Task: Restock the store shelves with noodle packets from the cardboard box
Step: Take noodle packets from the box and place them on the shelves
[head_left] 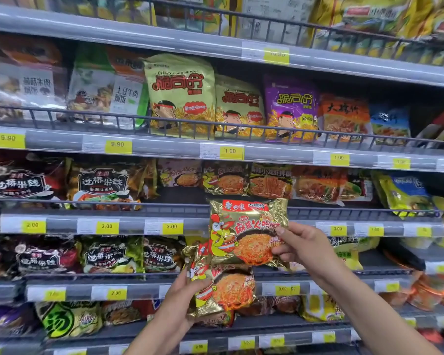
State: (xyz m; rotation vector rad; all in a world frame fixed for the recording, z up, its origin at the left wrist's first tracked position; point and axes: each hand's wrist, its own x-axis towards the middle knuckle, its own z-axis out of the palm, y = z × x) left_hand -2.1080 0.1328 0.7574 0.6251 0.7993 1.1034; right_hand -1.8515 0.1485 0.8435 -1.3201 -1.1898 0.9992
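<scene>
Right hand (301,248) pinches right edge of upper shiny gold noodle packet (244,231), raised before grey shelf rail (113,210). Left hand (183,301) grips lower matching gold packet (227,290) just beneath.

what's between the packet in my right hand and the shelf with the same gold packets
Only that shelf's low front rail, which the packet in the right hand must lift over to reach the gold packets behind. Nothing else visible.
</scene>
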